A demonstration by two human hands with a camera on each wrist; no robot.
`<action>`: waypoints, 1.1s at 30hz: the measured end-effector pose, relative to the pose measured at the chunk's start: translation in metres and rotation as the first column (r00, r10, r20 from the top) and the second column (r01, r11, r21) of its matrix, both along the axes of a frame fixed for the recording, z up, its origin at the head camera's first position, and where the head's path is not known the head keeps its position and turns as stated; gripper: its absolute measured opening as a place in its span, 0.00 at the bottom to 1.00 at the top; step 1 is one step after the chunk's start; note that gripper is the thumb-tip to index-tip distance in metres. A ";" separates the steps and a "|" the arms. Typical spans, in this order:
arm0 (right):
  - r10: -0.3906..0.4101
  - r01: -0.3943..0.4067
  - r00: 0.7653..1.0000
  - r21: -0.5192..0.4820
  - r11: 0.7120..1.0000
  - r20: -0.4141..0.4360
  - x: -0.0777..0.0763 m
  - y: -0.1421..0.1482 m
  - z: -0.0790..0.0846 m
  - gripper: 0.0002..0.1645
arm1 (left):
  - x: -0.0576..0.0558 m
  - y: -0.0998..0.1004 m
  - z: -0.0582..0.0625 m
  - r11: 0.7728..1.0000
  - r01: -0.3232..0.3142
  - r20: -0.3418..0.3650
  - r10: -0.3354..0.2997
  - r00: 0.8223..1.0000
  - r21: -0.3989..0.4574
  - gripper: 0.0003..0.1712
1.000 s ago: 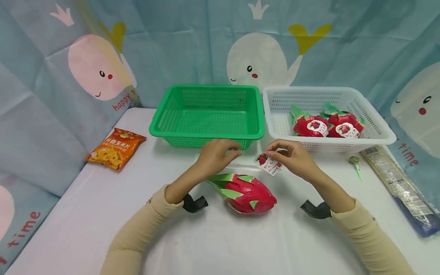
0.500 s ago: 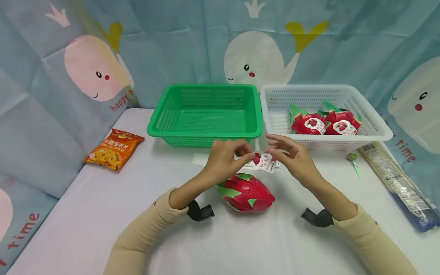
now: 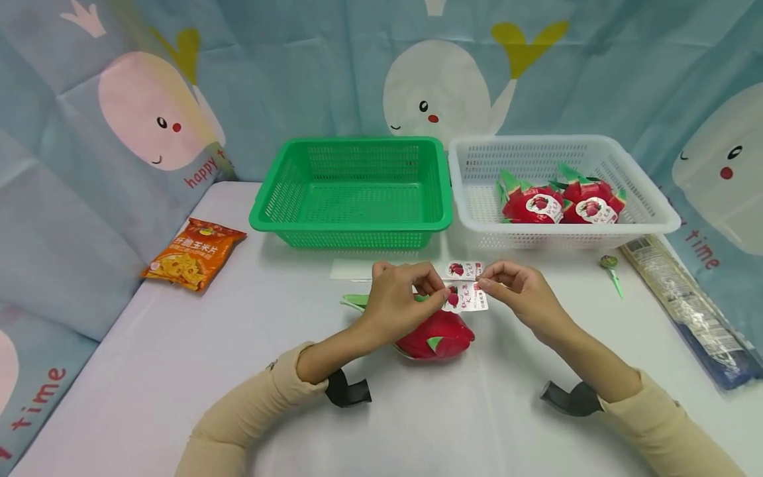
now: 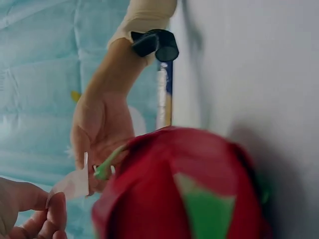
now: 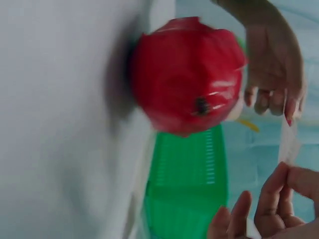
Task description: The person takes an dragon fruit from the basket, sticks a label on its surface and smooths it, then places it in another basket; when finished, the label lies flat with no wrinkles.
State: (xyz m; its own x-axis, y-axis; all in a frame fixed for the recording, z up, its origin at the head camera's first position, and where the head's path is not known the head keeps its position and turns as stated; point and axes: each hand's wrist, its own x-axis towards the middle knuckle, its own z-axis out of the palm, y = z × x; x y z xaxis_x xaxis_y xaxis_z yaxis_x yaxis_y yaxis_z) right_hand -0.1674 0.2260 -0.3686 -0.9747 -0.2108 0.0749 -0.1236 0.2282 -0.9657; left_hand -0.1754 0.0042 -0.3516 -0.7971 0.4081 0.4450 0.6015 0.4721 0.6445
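A red dragon fruit [image 3: 444, 336] with green leaf tips lies on the white table, partly covered by my left hand [image 3: 399, 301] in the head view. Just above it, both hands stretch a white label [image 3: 471, 298] with a fruit picture between them. My left hand pinches the label's left end between thumb and forefinger. At the other end, my right hand [image 3: 521, 295] pinches its right edge. The wrist views show the label [image 5: 288, 142] spanning the two hands, clear of the dragon fruit [image 4: 174, 184]. Behind it, a second label [image 3: 463, 269] sits on a pale sheet [image 3: 354, 269].
A green basket [image 3: 357, 225] stands at the back, beside a white basket [image 3: 566, 227] holding two labelled dragon fruits [image 3: 536, 204]. An orange snack bag [image 3: 195, 255] lies at left. A lollipop [image 3: 610, 268] and a long clear-and-blue package [image 3: 691, 308] lie at right.
At first only the right hand held the label. The left hand moved right and took its left end; the right hand shifted to the other edge. Both hands came lower and nearer the dragon fruit.
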 end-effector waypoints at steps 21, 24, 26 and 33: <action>0.316 -0.329 0.925 0.031 0.944 0.210 -0.026 0.012 -0.038 0.08 | 0.013 0.006 -0.015 0.941 -0.144 -0.126 0.110 0.986 -0.305 0.06; 0.365 -0.375 0.905 0.003 0.927 0.221 -0.030 0.011 -0.043 0.07 | 0.013 0.007 -0.016 0.917 -0.171 -0.168 0.116 0.979 -0.360 0.06; 0.384 -0.391 0.894 -0.018 0.920 0.232 -0.031 0.008 -0.046 0.07 | 0.012 0.007 -0.015 0.905 -0.174 -0.184 0.109 0.977 -0.389 0.06; 0.400 -0.404 0.878 -0.043 0.914 0.264 -0.030 -0.002 -0.055 0.06 | 0.008 0.004 -0.017 0.909 -0.118 -0.197 0.040 0.980 -0.401 0.02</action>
State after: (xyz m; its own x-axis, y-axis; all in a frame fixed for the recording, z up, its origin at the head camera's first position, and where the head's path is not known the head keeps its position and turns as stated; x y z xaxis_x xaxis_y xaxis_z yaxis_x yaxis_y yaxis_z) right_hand -0.1978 0.2243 -0.4237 -0.7895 -0.5880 -0.1759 0.0486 0.2258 -0.9730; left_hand -0.1669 0.0082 -0.3684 -0.7563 0.5238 0.3920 0.6387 0.7210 0.2689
